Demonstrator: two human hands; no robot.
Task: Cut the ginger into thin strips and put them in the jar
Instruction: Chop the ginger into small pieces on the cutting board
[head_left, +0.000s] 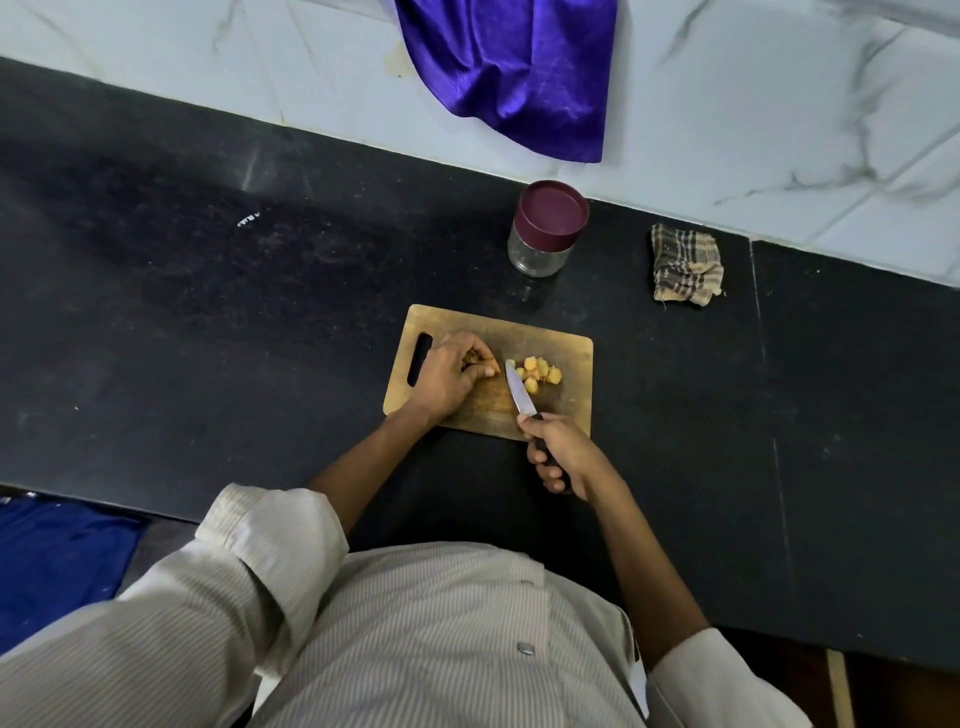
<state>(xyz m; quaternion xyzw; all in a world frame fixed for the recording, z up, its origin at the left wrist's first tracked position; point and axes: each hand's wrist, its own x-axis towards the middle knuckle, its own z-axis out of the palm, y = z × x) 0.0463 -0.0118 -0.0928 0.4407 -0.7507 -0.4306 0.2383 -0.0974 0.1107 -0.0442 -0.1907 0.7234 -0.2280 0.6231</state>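
Several cut pieces (540, 373) lie mid-board (561, 353); left hand (449, 376) pinches remaining ginger (474, 357), right hand (558, 452) grips knife (519, 389). Jar (545, 228), near worktop's back edge, lidded, apparently empty.

Dark stone desk (218, 291) against a pale marble-look wall (779, 104)

The desk's black surface is dusty and smudged, with 1 seam line running across it near its right end. White tiles with grey veining rise behind its far edge. A purple cloth (524, 73) hangs down the wall, a folded checked rag (685, 265) lies near the far edge, and blue fabric (52, 561) shows below the near-left edge.
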